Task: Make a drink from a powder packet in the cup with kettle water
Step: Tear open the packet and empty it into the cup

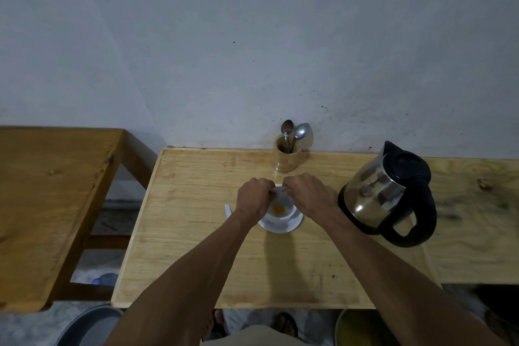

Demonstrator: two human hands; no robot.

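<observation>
We pinch the small silvery packet [278, 190] in both hands [254, 196] [304, 194] over the white ceramic cup [280, 212]; a jerk risks scattering orange powder [278, 208].

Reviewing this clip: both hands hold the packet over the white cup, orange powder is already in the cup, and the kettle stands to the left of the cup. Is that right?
One detail is wrong. In the head view the kettle stands to the right of the white cup, not the left. The rest holds: the left hand and right hand both hold the packet over the cup, and orange powder lies in the cup.
</observation>
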